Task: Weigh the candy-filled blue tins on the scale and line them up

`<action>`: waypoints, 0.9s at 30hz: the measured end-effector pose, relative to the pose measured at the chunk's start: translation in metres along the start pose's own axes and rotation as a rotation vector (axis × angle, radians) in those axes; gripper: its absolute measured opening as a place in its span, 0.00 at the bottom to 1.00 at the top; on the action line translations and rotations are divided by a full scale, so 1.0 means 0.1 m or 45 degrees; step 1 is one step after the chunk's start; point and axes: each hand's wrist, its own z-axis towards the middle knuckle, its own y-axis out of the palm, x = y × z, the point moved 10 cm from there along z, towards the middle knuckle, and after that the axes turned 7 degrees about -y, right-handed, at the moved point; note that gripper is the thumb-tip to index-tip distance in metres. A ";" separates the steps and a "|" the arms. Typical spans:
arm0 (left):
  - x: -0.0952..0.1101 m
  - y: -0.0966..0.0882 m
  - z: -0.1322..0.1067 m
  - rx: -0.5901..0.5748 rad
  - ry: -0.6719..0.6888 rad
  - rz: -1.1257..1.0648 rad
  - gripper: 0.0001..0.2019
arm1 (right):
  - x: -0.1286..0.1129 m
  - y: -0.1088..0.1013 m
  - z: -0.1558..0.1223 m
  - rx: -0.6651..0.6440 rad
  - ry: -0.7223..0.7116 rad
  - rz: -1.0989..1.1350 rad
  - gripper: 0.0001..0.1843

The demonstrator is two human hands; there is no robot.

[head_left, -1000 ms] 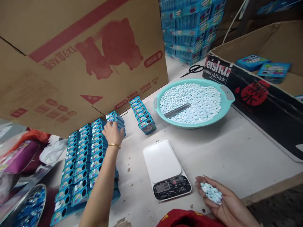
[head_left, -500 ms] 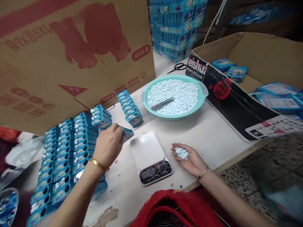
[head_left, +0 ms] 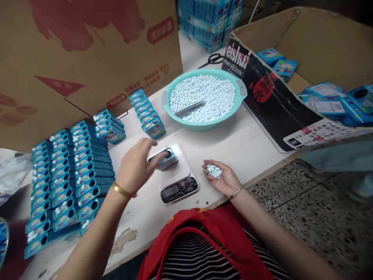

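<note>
A small blue box (head_left: 169, 160) with a dark round hole in its top stands on the white platform of the kitchen scale (head_left: 183, 165). My left hand (head_left: 139, 162) is over the box's left side, its thumb by the hole and its fingers apart. The scale's display appears to read zero. To the right of the scale, my right hand (head_left: 224, 181) is cupped palm up around a small heap of pale blue and white candies (head_left: 214, 171). More of these candies (head_left: 215, 95) fill a turquoise bowl (head_left: 204, 126) behind the scale, with a clear scoop (head_left: 190, 109) lying in them.
Rows of similar blue boxes (head_left: 87, 163) line the left of the table, with shorter rows (head_left: 147, 112) behind. A large carton (head_left: 116, 66) stands at the back left. An open carton (head_left: 256, 101) holding blue packs is at right; black scissors (head_left: 214, 59) lie beside it.
My left hand has brought the blue box rightward onto the scale and loosened its fingers. My right hand still holds the candies. The view has shifted.
</note>
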 end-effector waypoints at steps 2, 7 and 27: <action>-0.37 -0.11 -0.15 0.144 -0.220 -0.193 0.14 | -0.02 0.00 0.00 -0.004 0.001 -0.004 0.07; -1.04 0.25 -0.68 0.062 -0.585 -0.448 0.14 | -0.01 0.02 -0.06 -0.019 0.026 -0.023 0.07; -0.29 -0.06 -0.66 0.336 0.041 -0.372 0.09 | 0.29 0.30 -0.40 -0.021 0.158 0.053 0.09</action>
